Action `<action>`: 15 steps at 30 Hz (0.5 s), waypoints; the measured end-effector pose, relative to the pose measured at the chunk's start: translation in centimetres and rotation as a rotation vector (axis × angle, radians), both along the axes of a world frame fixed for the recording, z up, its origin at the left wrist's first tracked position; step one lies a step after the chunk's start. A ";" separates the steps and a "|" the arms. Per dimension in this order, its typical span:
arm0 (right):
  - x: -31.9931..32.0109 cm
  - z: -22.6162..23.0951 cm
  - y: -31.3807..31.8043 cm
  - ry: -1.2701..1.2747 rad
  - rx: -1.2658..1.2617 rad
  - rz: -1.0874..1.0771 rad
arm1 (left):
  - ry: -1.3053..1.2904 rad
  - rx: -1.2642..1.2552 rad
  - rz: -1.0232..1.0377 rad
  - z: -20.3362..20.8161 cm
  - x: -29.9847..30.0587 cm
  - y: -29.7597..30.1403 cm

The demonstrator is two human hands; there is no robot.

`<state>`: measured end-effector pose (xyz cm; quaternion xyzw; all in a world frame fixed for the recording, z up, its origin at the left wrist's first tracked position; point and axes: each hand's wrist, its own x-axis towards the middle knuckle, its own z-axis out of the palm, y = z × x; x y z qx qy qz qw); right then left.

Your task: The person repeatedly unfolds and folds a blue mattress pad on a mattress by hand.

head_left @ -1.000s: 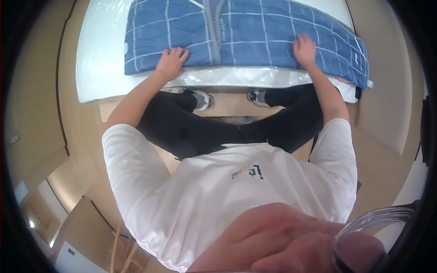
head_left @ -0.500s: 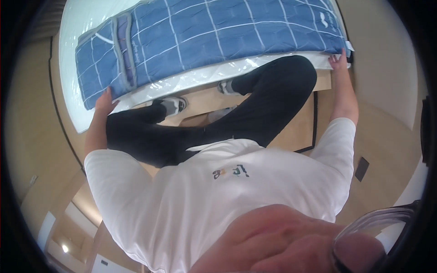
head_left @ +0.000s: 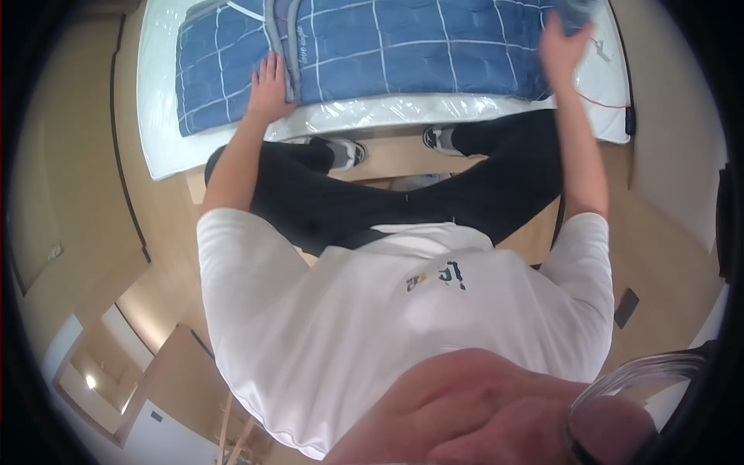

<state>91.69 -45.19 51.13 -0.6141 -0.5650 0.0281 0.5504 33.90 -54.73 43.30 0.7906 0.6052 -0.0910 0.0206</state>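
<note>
A blue quilted mattress pad [head_left: 418,58] with white grid lines lies along a white mattress [head_left: 159,147] in clear, shiny plastic. My left hand [head_left: 271,94] rests flat on the pad's near edge with its fingers spread. Its fingertips lie beside a grey-trimmed band [head_left: 293,46] that crosses the pad. At the right end, my right hand [head_left: 563,54] is closed on the raised end of the pad, somewhat smeared by motion. What lies under that raised fold is hidden. To the right of it, the plastic-covered mattress shows bare.
A thin red cord [head_left: 604,103] and a small white tag [head_left: 601,49] lie by the mattress's right end. My legs in black trousers [head_left: 349,205] straddle the near side, shoes [head_left: 346,153] at the base. A wooden wall panel [head_left: 62,155] stands to the left.
My left hand has moved right along the pad to the grey-trimmed band. My right hand has lifted the pad's right end up and inward, uncovering that end of the mattress. The view has shifted.
</note>
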 end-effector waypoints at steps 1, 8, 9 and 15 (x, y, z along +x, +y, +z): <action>-5.0 -1.1 -1.3 -0.075 0.018 -0.004 | 0.076 -0.057 0.084 0.1 0.7 0.0; -27.6 -12.1 -10.0 -0.746 -0.395 0.550 | -0.013 0.027 0.109 -1.8 -0.2 -1.2; -27.7 -13.9 -10.5 -0.759 -0.402 0.535 | -0.035 -0.015 0.099 -1.5 0.6 -0.9; -28.9 -15.2 -11.5 -0.877 -0.350 0.491 | -0.345 0.189 0.031 -3.9 -2.9 -1.8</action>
